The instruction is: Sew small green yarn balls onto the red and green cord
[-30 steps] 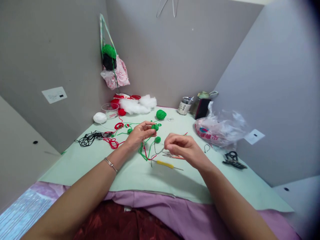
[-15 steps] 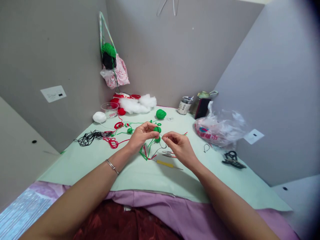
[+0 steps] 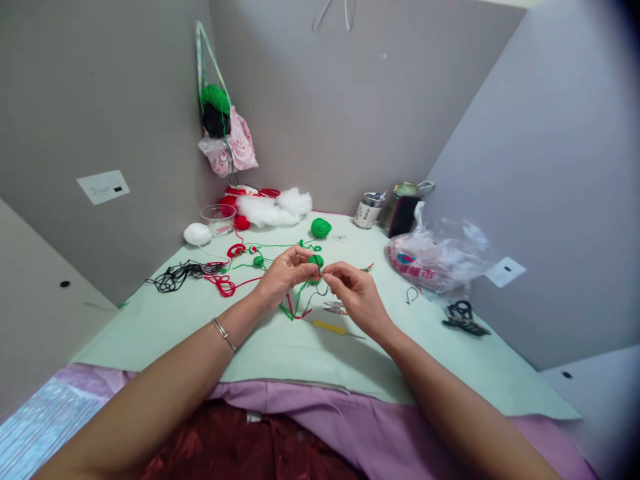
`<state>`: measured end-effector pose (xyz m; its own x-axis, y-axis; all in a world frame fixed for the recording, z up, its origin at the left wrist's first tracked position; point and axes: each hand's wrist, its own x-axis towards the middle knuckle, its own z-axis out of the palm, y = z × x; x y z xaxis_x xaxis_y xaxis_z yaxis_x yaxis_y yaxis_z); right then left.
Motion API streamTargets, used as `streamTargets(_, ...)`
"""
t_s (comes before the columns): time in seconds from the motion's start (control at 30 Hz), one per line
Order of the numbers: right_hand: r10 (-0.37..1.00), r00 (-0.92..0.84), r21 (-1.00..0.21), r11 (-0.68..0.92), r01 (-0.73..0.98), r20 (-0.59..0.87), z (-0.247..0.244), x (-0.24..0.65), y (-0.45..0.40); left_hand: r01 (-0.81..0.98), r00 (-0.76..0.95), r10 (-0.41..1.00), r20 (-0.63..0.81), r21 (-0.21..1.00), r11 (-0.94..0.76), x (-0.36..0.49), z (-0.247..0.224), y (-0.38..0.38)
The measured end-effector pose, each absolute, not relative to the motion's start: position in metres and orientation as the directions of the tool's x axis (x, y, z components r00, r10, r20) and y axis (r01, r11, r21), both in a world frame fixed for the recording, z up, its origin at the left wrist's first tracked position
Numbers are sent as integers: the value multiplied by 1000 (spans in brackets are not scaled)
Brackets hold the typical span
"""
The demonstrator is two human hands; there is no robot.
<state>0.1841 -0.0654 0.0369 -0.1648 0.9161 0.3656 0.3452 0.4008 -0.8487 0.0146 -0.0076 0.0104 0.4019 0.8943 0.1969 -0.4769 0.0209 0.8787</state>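
My left hand (image 3: 286, 275) pinches a small green crocheted piece (image 3: 315, 261) with a dark strand lying across it. Close against it, the fingertips of my right hand (image 3: 354, 292) are pinched on the thin black yarn (image 3: 323, 291), which also hangs below in a loose loop. Whether a needle is between those fingers is too small to tell. Green and red yarn tails (image 3: 290, 309) trail beneath the hands. Under my right hand lie metal snips (image 3: 334, 307), partly covered, and a yellow-handled crochet hook (image 3: 328, 327).
Tangled black yarn (image 3: 183, 277) and red yarn (image 3: 223, 287) lie at left. Behind are a white yarn ball (image 3: 197, 233), clear tub (image 3: 220, 225), white stuffing (image 3: 273, 209) and green yarn ball (image 3: 321, 228). A plastic bag (image 3: 430, 260) and black claw clip (image 3: 465, 320) sit right.
My right fingertips have come closer to my left ones, meeting near the green piece. The strand between the hands is shorter. The view has shifted slightly.
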Motion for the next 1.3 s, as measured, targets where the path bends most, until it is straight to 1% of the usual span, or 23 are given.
streamTargets(0.1,923,-160,-861,385,332,351,36,184,-66,-490,396,899,189,871,33,14,12,-8)
streamTargets(0.37,934,-154,-896,353,269,322,32,182,-63,-462,366,901,234,886,-42,15,9,-8)
streamTargets(0.6,925,-112,-900,378,218,362,24,178,-61,-507,408,892,196,861,43,18,12,-11)
streamTargets(0.67,926,-97,-902,378,207,366,22,176,-60,-503,409,892,195,863,41,18,11,-12)
streamTargets(0.77,936,-70,-917,352,187,345,19,175,-58,-461,387,896,217,887,-16,19,8,-12)
streamTargets(0.87,956,-66,-946,294,140,287,19,177,-53,-405,348,903,251,909,-96,20,6,-11)
streamTargets(1.0,968,-126,-973,225,50,217,22,181,-48,-339,286,911,297,921,-193,21,5,-9)
streamTargets(1.1,961,-160,-973,231,17,225,25,183,-49,-305,299,904,305,928,-213,22,3,-8)
streamTargets(1.13,955,-167,-966,254,46,243,25,183,-50,-293,310,899,311,930,-221,22,1,-7)
streamTargets(1.2,938,-180,-923,329,197,296,26,185,-53,-268,319,887,334,929,-254,23,-1,-7)
streamTargets(1.23,928,-185,-881,366,301,322,26,186,-54,-255,314,883,348,927,-274,23,-3,-8)
streamTargets(1.3,905,-180,-759,422,496,386,25,187,-56,-225,306,879,367,925,-308,23,-4,-8)
